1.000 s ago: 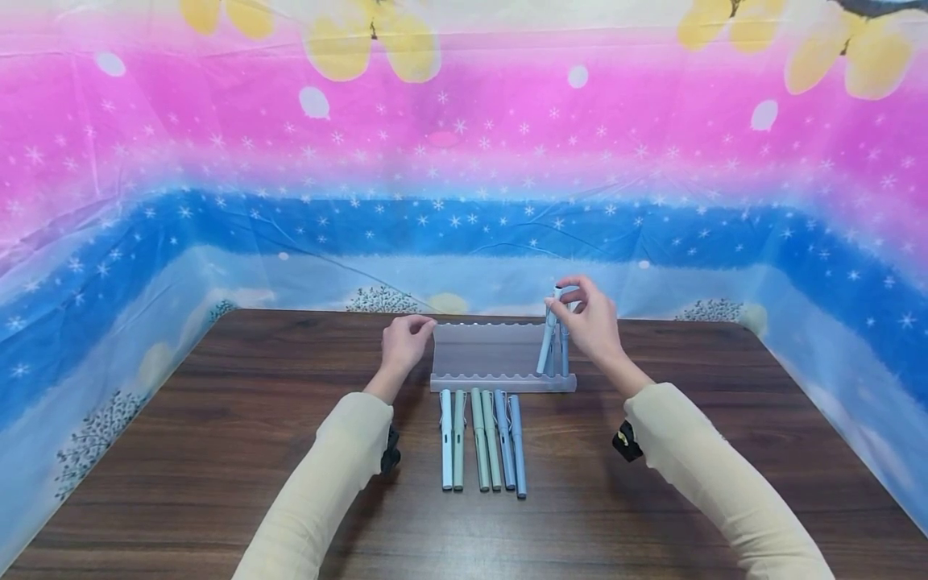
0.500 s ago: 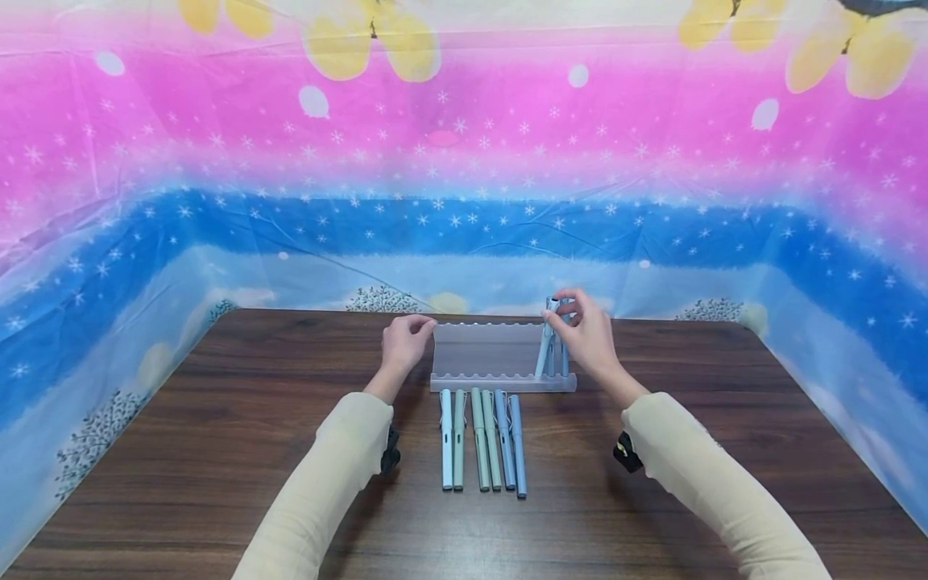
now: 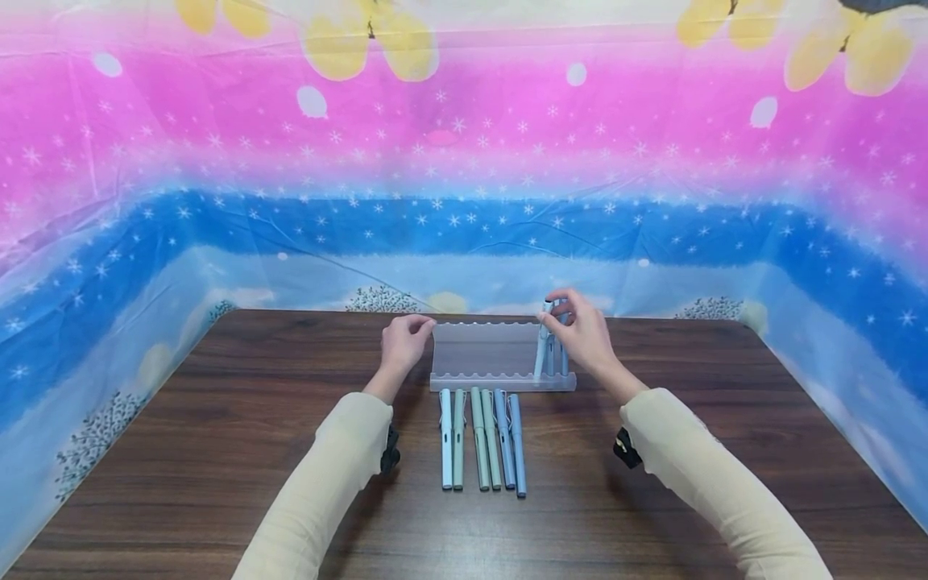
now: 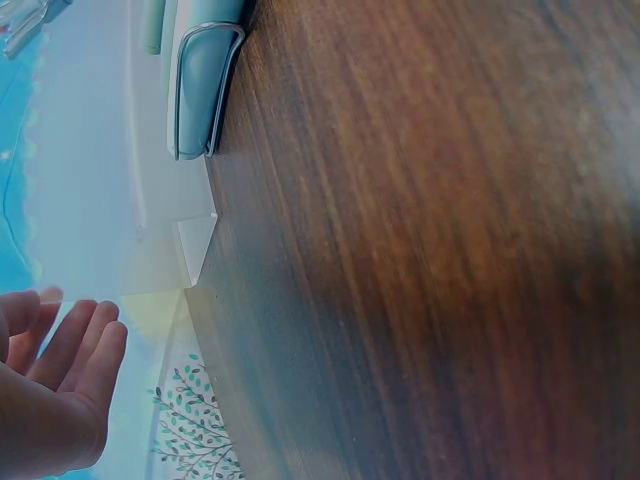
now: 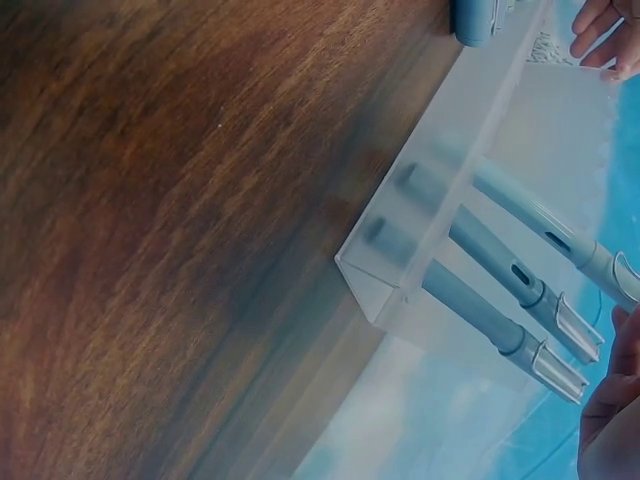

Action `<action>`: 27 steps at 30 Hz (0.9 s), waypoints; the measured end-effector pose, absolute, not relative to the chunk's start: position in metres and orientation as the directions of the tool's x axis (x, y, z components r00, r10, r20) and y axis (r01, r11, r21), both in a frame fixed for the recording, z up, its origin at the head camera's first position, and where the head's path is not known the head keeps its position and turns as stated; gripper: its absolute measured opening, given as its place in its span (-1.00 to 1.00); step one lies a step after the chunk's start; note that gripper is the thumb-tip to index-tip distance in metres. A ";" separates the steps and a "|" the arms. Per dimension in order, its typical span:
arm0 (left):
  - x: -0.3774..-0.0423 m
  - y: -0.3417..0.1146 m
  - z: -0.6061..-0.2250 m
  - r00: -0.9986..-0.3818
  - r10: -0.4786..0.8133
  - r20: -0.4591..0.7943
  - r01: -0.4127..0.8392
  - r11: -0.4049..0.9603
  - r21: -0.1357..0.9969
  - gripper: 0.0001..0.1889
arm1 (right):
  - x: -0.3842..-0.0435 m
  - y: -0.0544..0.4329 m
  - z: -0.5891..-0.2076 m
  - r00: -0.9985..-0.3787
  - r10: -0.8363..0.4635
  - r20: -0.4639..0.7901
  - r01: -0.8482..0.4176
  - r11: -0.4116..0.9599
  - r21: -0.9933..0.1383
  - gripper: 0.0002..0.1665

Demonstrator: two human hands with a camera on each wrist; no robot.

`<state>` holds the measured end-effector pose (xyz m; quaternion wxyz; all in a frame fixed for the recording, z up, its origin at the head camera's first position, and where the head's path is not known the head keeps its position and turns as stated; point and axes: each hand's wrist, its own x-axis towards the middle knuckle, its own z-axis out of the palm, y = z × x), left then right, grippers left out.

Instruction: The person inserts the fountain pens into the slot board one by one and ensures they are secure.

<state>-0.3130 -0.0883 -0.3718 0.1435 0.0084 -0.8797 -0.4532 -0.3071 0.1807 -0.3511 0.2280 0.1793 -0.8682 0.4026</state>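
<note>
A frosted, clear plastic pen stand [image 3: 486, 351] with scalloped edges stands toward the back of the table. My left hand [image 3: 404, 345] pinches its upper left corner. Near the stand's right end, my right hand [image 3: 586, 334] pinches a pale blue pen [image 3: 541, 348] by its capped top. The right wrist view shows that pen [image 5: 535, 215] leaning in the stand, its lower end behind the front ledge. Beside it, two bluer pens [image 5: 495, 255] rest in the slots at that end, caps up. The fingertips of my right hand are partly out of that view.
Several capped pens lie in a row before the stand: a pale blue pen [image 3: 446, 443], green pens [image 3: 481, 443] and blue pens [image 3: 505, 443]. The wooden table [image 3: 290, 362] is backed by a patterned cloth [image 3: 464, 217] on three sides.
My right hand has moved slightly down and left, bringing the pale blue pen lower into the stand and more upright. The left hand keeps its hold on the corner.
</note>
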 end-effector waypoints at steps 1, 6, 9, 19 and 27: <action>-0.313 -0.088 -0.372 -0.959 -0.145 0.242 0.113 0.589 0.800 -0.76 | -0.307 0.180 -0.351 -0.832 -0.129 0.539 -0.492 0.619 -0.612 -0.66; -0.313 -0.088 -0.372 -0.959 -0.148 0.242 0.111 0.589 0.801 -0.76 | -0.308 0.179 -0.351 -0.834 -0.135 0.535 -0.487 0.637 -0.598 -0.67; -0.313 -0.088 -0.372 -0.959 -0.147 0.244 0.113 0.589 0.800 -0.76 | -0.308 0.179 -0.351 -0.837 -0.142 0.528 -0.483 0.643 -0.594 -0.65; -0.313 -0.089 -0.372 -0.957 -0.133 0.256 0.131 0.590 0.797 -0.76 | -0.311 0.189 -0.351 -0.819 -0.273 0.504 -0.536 0.676 -0.506 -0.54; -0.311 -0.088 -0.373 -0.958 -0.131 0.256 0.133 0.589 0.797 -0.76 | -0.316 0.195 -0.356 -0.817 -0.298 0.493 -0.532 0.718 -0.448 -0.47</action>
